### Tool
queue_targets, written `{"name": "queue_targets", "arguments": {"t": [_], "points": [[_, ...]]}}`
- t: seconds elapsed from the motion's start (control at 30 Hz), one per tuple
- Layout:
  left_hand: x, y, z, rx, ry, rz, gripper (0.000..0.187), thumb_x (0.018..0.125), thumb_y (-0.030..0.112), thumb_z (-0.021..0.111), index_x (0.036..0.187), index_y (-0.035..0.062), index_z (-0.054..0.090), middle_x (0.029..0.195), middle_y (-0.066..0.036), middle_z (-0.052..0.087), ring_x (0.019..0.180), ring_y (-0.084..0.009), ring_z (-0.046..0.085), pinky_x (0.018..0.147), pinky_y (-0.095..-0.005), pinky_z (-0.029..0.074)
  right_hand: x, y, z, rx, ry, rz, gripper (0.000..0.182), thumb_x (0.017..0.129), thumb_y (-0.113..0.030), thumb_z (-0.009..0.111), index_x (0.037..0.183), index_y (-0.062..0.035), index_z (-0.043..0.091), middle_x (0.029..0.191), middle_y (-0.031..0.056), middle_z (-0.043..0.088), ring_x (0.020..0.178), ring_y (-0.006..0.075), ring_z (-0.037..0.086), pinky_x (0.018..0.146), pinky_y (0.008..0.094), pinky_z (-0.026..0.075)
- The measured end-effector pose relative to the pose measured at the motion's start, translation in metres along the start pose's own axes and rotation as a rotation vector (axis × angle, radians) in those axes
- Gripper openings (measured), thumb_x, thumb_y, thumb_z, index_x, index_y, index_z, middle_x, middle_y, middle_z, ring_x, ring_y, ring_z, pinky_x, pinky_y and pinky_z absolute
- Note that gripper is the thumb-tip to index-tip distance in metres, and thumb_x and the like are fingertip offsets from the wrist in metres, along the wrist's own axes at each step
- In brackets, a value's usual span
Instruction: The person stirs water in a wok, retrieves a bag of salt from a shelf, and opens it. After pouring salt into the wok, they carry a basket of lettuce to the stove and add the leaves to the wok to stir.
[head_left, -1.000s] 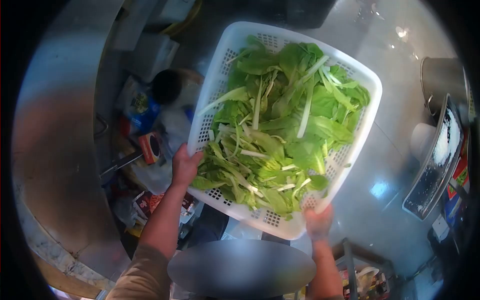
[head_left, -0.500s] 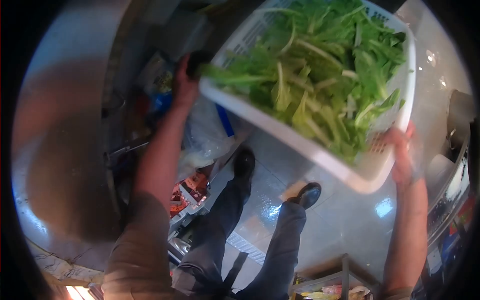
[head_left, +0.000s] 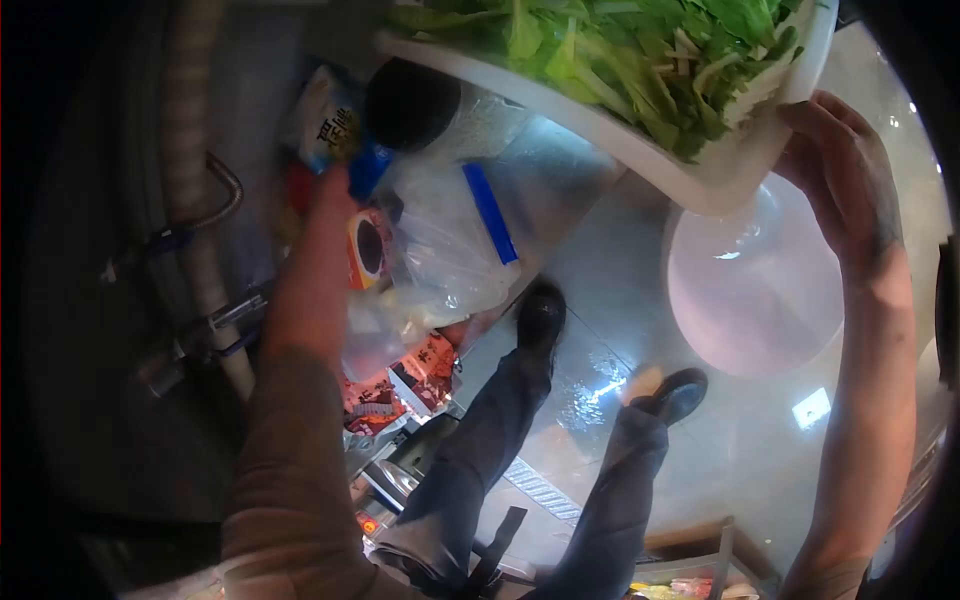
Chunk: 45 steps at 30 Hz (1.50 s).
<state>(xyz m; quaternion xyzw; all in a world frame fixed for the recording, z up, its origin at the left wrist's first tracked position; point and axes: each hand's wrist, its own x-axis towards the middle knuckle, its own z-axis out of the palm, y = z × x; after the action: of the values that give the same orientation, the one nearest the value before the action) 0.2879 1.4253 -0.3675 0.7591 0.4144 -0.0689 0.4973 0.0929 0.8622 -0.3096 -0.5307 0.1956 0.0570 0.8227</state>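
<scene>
A white plastic basket heaped with leafy green vegetables is tilted at the top of the head view, its far side out of frame. My right hand grips its near right corner, fingers over the rim. My left forearm reaches up on the left. My left hand is dim and blurred near a printed bag, left of the basket's near left corner, and its fingers cannot be made out. Below the basket, a pale pinkish round basin sits on the floor.
A dark round container and a clear plastic bag with a blue strip lie left of centre. Red printed packages are beside my legs. A pipe and metal valve stand at left. The tiled floor looks wet.
The basket has moved up and away in view, bringing the basin into sight beneath it. My right hand has stayed on its corner. My left hand has become dimmer and harder to see.
</scene>
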Motion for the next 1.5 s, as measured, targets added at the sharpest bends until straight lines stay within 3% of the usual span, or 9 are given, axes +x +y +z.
{"name": "queue_targets", "arguments": {"t": [0.1,0.17,0.33,0.63,0.87,1.03,1.13,1.27,1.5], "points": [[0.012,0.0,0.008,-0.061,-0.122,-0.125,0.039,0.089,0.031,0.06,0.12,0.0085,0.055,0.115,-0.011,0.061,0.105,-0.0281,0.06,0.092,-0.0498,0.048,0.021,0.01,-0.004,-0.568,-0.092,-0.25,0.029,0.088,-0.018,0.059,0.106,0.0047,0.056,0.097,0.014,0.061,0.092,0.022,0.064,0.084,0.0316,0.053],[-0.002,0.009,0.019,0.039,-0.106,-0.171,0.038,0.089,0.028,0.061,0.121,0.0088,0.055,0.115,-0.01,0.062,0.1,-0.0283,0.062,0.092,-0.0487,0.049,0.018,0.012,0.008,-0.194,0.058,0.055,0.035,0.091,-0.017,0.055,0.116,0.0059,0.053,0.105,0.0154,0.062,0.098,0.0218,0.063,0.087,0.0324,0.052],[0.005,0.009,0.002,0.066,-0.187,-0.148,0.044,0.084,0.025,0.068,0.122,0.0073,0.054,0.114,-0.011,0.062,0.099,-0.0278,0.063,0.092,-0.0491,0.049,-0.075,0.035,0.0,-0.405,0.284,-0.122,0.046,0.093,-0.022,0.057,0.131,0.0018,0.046,0.118,0.0185,0.06,0.102,0.0235,0.062,0.085,0.0325,0.051],[0.046,-0.004,-0.023,0.004,-0.162,-0.029,0.046,0.078,0.006,0.072,0.12,0.0072,0.055,0.11,-0.012,0.064,0.095,-0.0275,0.064,0.086,-0.045,0.053,-0.223,0.085,0.0,-0.142,0.475,0.226,0.035,0.09,-0.009,0.058,0.122,0.0027,0.048,0.103,0.0167,0.063,0.087,0.023,0.063,0.075,0.0333,0.053],[0.034,0.027,-0.022,-0.193,-0.077,0.172,0.032,0.073,-0.001,0.066,0.105,-0.0023,0.06,0.097,-0.016,0.065,0.081,-0.0289,0.065,0.075,-0.0425,0.055,-0.244,0.098,0.012,0.023,0.502,0.244,0.037,0.086,-0.006,0.062,0.12,0.0018,0.049,0.101,0.0171,0.063,0.084,0.0223,0.064,0.073,0.0324,0.054],[-0.051,0.044,-0.006,-0.309,0.075,0.294,0.02,0.079,0.007,0.058,0.095,-0.0044,0.062,0.089,-0.017,0.065,0.076,-0.0307,0.065,0.072,-0.0402,0.054,-0.254,0.106,0.005,0.14,0.495,0.29,0.035,0.086,-0.003,0.06,0.118,0.0011,0.05,0.101,0.0164,0.063,0.085,0.0222,0.064,0.074,0.0324,0.054],[-0.084,0.032,-0.015,-0.469,-0.047,0.398,0.02,0.082,0.01,0.053,0.095,-0.0032,0.061,0.091,-0.015,0.066,0.08,-0.0285,0.065,0.079,-0.0404,0.053,-0.272,0.115,0.005,0.196,0.429,0.341,0.034,0.085,-0.002,0.06,0.118,0.001,0.051,0.101,0.0162,0.064,0.085,0.0227,0.065,0.074,0.0326,0.054],[-0.149,0.045,-0.038,-0.49,0.055,0.27,0.027,0.082,0.011,0.05,0.104,-0.0025,0.06,0.101,-0.016,0.066,0.094,-0.0292,0.065,0.09,-0.0407,0.051,-0.288,0.118,0.02,0.229,0.31,0.398,0.031,0.086,-0.002,0.061,0.116,0.0009,0.053,0.101,0.0158,0.064,0.085,0.0231,0.065,0.074,0.033,0.054],[-0.256,0.001,-0.078,-0.394,0.141,0.426,0.033,0.071,0.003,0.055,0.104,0.001,0.053,0.103,-0.014,0.06,0.094,-0.0291,0.062,0.087,-0.0406,0.051,-0.28,0.13,0.05,0.189,0.044,0.315,0.041,0.083,0.005,0.064,0.122,-0.0003,0.052,0.106,0.014,0.062,0.094,0.0198,0.062,0.08,0.0298,0.052]]}}
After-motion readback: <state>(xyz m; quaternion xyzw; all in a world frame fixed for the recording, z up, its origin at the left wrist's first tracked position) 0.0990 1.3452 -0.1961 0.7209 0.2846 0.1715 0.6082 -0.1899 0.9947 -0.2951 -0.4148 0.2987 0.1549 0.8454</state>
